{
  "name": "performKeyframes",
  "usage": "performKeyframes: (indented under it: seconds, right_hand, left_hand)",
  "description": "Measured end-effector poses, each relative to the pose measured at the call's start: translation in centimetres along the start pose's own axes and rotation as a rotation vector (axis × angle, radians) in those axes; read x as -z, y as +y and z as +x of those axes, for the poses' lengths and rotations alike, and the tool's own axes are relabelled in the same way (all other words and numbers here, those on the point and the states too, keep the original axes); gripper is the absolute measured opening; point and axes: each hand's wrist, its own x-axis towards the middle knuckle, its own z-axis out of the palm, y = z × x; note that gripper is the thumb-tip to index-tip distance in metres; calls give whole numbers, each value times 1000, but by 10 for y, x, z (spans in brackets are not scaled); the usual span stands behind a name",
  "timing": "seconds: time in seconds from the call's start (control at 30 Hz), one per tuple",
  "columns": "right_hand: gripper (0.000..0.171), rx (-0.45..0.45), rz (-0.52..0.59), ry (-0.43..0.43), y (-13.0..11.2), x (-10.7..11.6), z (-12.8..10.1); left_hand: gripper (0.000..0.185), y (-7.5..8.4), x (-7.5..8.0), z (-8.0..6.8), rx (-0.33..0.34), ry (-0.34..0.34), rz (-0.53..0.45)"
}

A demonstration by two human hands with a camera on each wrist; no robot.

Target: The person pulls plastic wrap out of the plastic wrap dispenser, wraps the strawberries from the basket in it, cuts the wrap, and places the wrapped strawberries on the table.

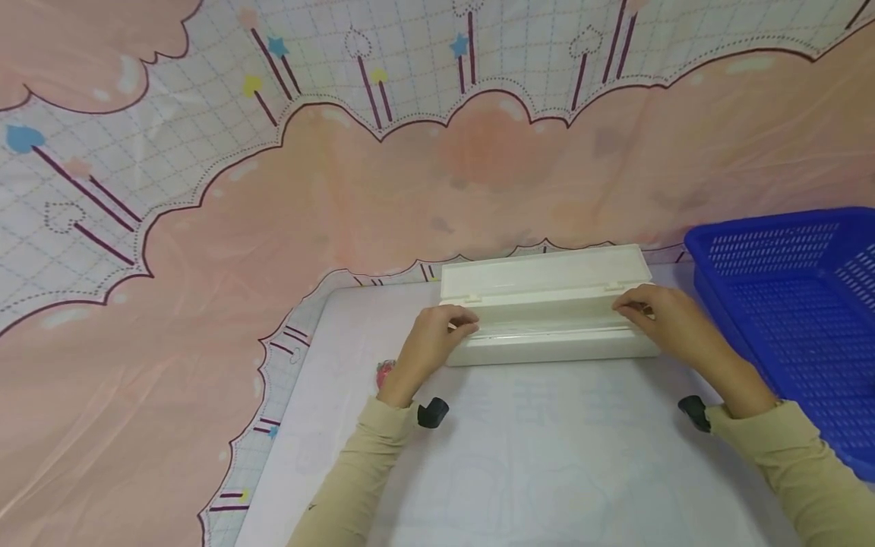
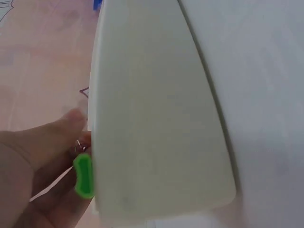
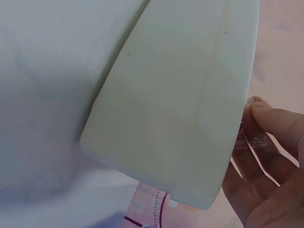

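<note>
A long white cling film dispenser point(image 1: 554, 349) lies on the table with its hinged lid point(image 1: 547, 272) raised at the back. At its left end my left hand point(image 1: 437, 334) pinches clear cling film between thumb and fingers. A crumpled bit of the film point(image 2: 80, 146) shows near those fingertips, just above a green plastic piece point(image 2: 84, 175) at the dispenser's edge. My right hand point(image 1: 666, 319) pinches the film at the other end, where some clear film point(image 3: 256, 140) bunches by the fingers. The dispenser's wall partly hides the fingers in both wrist views.
To the right stands a blue plastic basket point(image 1: 786, 285), close to my right forearm. A white sheet point(image 1: 519, 471) covers the table, with a small red print point(image 1: 385, 372) near my left wrist. Behind hangs a pink patterned cloth point(image 1: 383, 205).
</note>
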Motion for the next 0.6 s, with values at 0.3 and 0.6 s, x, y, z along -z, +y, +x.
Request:
performKeyframes:
  seconds: [0.3,0.6]
  right_hand:
    - [11,-10,21,15,-2,2,-1]
    - [10,-8,20,22,-1,0,-1]
  left_hand:
    - [13,-1,10,-2,-30,-27,134]
    - [12,-3,7,-3,-68,114,147]
